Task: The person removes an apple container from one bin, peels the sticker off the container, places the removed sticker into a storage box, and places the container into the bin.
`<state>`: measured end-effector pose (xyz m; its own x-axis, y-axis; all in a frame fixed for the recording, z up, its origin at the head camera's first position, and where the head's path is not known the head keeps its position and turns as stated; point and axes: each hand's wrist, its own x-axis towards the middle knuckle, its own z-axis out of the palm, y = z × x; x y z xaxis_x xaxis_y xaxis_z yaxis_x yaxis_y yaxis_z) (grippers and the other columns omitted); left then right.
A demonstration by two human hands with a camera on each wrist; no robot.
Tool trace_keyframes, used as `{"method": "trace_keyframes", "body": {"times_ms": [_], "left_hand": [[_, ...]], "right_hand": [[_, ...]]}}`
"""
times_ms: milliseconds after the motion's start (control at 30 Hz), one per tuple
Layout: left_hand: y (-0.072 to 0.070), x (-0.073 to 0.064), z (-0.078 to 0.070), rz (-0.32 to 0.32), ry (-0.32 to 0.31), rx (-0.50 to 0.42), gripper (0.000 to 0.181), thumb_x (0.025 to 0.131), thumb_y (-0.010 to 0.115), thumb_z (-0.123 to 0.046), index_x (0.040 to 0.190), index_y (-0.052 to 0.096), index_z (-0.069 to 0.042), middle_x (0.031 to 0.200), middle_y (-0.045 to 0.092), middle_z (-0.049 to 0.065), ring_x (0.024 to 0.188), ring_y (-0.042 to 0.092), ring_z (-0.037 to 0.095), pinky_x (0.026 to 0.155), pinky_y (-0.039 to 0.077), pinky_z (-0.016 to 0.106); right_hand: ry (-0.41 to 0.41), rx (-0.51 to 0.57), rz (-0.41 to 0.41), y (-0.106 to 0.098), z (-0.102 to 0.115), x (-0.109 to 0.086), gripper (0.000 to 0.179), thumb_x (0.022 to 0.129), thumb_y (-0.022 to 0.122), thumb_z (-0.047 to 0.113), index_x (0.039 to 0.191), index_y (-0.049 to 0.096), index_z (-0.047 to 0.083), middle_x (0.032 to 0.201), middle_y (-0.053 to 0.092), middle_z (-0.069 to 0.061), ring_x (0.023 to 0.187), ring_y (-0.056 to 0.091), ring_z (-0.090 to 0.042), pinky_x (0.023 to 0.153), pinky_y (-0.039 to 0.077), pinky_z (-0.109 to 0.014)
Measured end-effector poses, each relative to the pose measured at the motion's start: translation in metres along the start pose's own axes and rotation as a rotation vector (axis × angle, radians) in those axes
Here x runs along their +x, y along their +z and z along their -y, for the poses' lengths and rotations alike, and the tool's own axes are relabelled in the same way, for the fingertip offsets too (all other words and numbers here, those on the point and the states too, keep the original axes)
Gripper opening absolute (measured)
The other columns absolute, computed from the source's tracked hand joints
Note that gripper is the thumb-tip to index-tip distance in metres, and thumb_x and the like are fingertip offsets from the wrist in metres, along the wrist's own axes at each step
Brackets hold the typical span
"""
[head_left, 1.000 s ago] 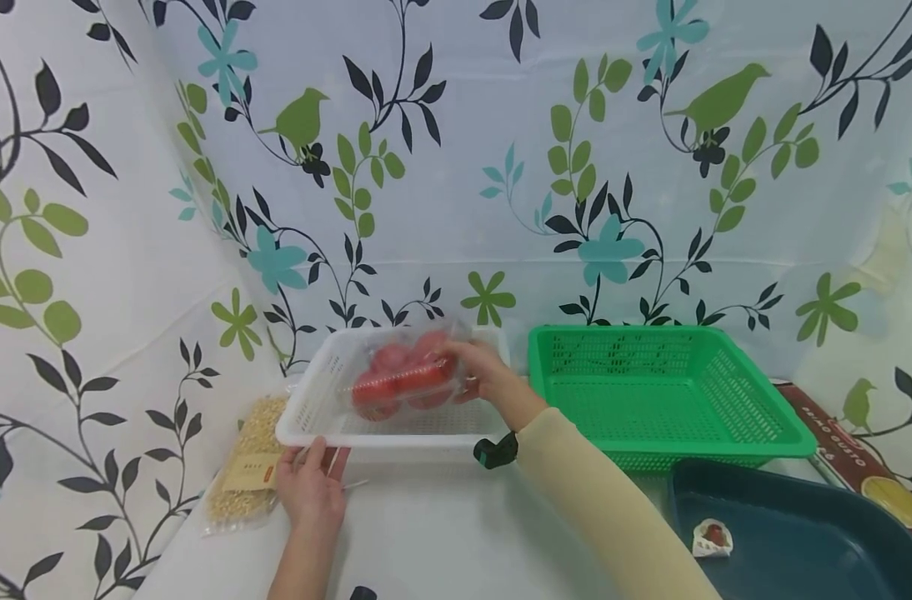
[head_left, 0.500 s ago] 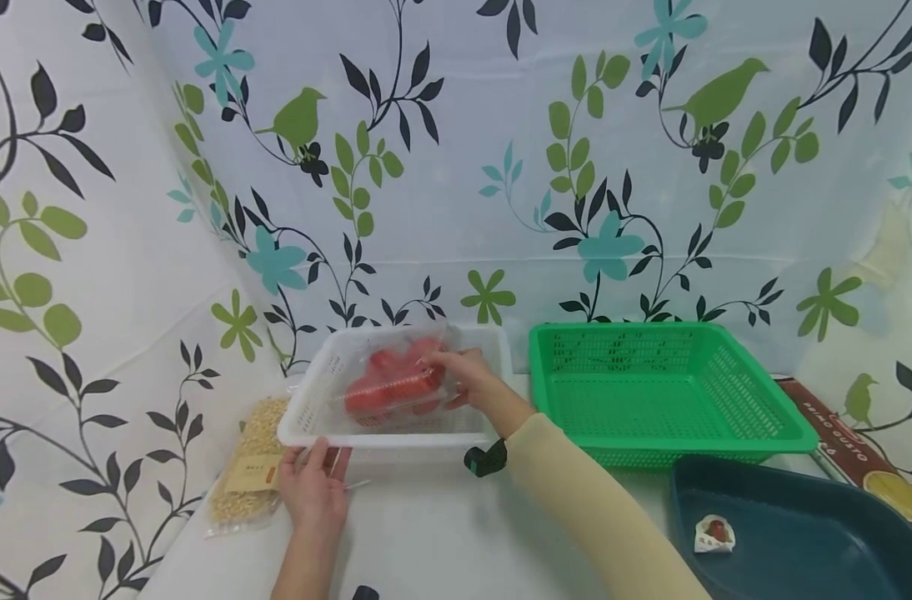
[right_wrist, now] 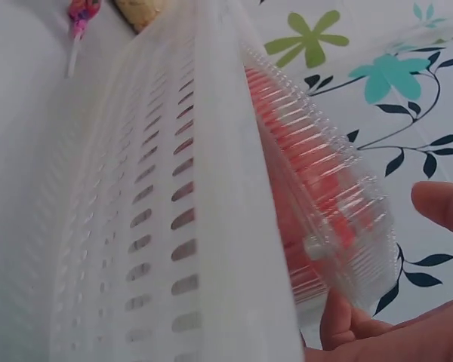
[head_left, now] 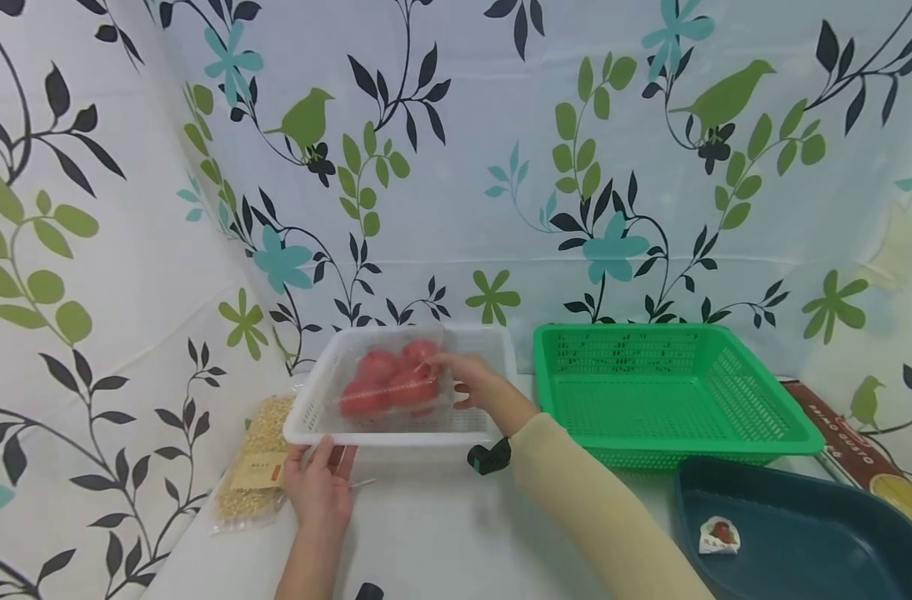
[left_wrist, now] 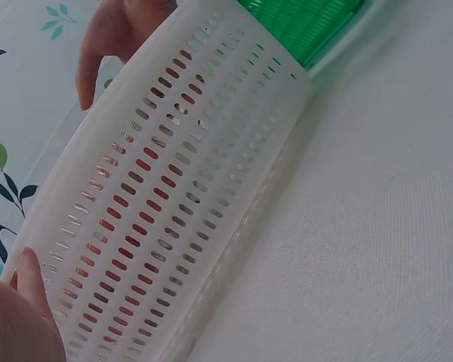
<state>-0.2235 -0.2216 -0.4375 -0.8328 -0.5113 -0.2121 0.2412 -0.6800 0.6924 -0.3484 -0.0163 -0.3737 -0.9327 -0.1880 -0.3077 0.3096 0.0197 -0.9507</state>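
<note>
A clear plastic clamshell pack of red tomatoes (head_left: 377,385) lies tilted in the white perforated basket (head_left: 327,438). My right hand (head_left: 480,385) is at the pack's right end. In the right wrist view its thumb (right_wrist: 443,205) stands clear of the pack, and its other fingertips are near the pack's lower end. My left hand (head_left: 321,492) holds the basket's front rim near the left corner. Its thumb shows against the rim in the left wrist view, while fingers reach under it. The basket wall hides most of the pack in the left wrist view.
Right of the white basket stands a green basket (head_left: 726,408). A dark blue tray (head_left: 801,492) with a small white-and-red wrapped piece (head_left: 719,535) is in front. Behind lies a brown-red box (head_left: 839,429). A bag of pale grains (head_left: 255,458) and a lollipop (right_wrist: 81,16) lie left.
The tomato pack has settled lower and slightly left in the white basket. My right hand has moved with it, and its fingers have loosened from the pack. The left hand stays at the rim.
</note>
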Motion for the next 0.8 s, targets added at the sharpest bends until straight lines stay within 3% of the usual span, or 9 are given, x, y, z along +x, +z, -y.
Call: {"method": "trace_keyframes", "body": {"times_ms": [133, 300, 533, 800], "left_hand": [[0.001, 0.001, 0.000, -0.003, 0.001, -0.007, 0.044, 0.101, 0.058, -0.003, 0.140, 0.039, -0.014, 0.149, 0.041, 0.012, 0.113, 0.065, 0.021, 0.095, 0.053, 0.036], [0.000, 0.001, 0.000, -0.006, -0.005, -0.015, 0.043, 0.101, 0.058, -0.004, 0.137, 0.039, -0.016, 0.148, 0.042, 0.011, 0.108, 0.067, 0.018, 0.094, 0.054, 0.036], [0.001, -0.001, 0.000, 0.006, -0.017, -0.008, 0.044, 0.102, 0.060, -0.007, 0.138, 0.038, -0.018, 0.146, 0.043, 0.010, 0.106, 0.067, 0.016, 0.092, 0.055, 0.033], [0.001, -0.002, -0.001, 0.007, -0.012, -0.003, 0.045, 0.102, 0.058, -0.007, 0.141, 0.036, -0.017, 0.148, 0.041, 0.010, 0.108, 0.066, 0.016, 0.092, 0.055, 0.032]], "right_hand": [[0.046, 0.025, 0.014, -0.005, 0.000, 0.002, 0.049, 0.086, 0.073, 0.027, 0.124, 0.053, 0.004, 0.114, 0.057, -0.015, 0.104, 0.055, -0.031, 0.092, 0.051, -0.047], [0.064, 0.021, 0.014, -0.009, 0.000, 0.003, 0.031, 0.088, 0.072, 0.026, 0.106, 0.055, 0.009, 0.089, 0.047, -0.008, 0.079, 0.050, -0.022, 0.073, 0.051, -0.034], [0.086, 0.029, 0.043, -0.013, -0.002, 0.006, 0.036, 0.090, 0.070, 0.026, 0.110, 0.048, 0.006, 0.091, 0.043, -0.010, 0.078, 0.049, -0.023, 0.081, 0.055, -0.041], [0.097, 0.096, 0.094, -0.018, -0.006, 0.007, 0.068, 0.092, 0.068, 0.026, 0.136, 0.034, -0.012, 0.113, 0.046, -0.023, 0.102, 0.055, -0.034, 0.100, 0.048, -0.057]]}}
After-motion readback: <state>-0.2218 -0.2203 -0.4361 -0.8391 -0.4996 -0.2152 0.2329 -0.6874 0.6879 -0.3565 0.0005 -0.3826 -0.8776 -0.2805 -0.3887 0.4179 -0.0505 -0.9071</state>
